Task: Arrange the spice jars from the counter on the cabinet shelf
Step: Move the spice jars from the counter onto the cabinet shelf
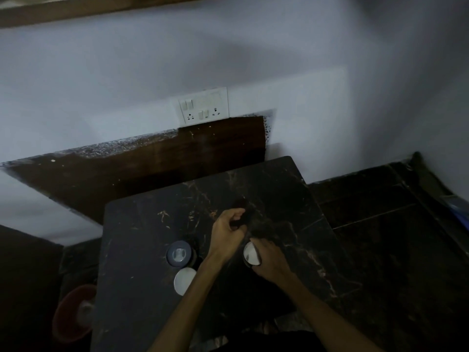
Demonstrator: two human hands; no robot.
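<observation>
On the dark marble counter (pixel 142 250) stand a jar with a grey-blue lid and silver centre (pixel 179 254) and, just in front of it, a white-lidded jar (pixel 184 280). My left hand (pixel 227 231) is closed around a dark, blurred jar (pixel 245 212) near the counter's middle. To its right, my right hand (pixel 272 261) grips the side of another jar with a white lid (pixel 251 254). Both jar bodies are mostly lost in the dim light.
A white switch and socket panel (pixel 203 105) sits on the wall behind the counter, above a brown wooden panel (pixel 152 161). A wooden shelf edge (pixel 76 11) runs along the top left. A red bucket (pixel 72 313) stands low at the left, and dark floor tiles (pixel 380 224) lie to the right.
</observation>
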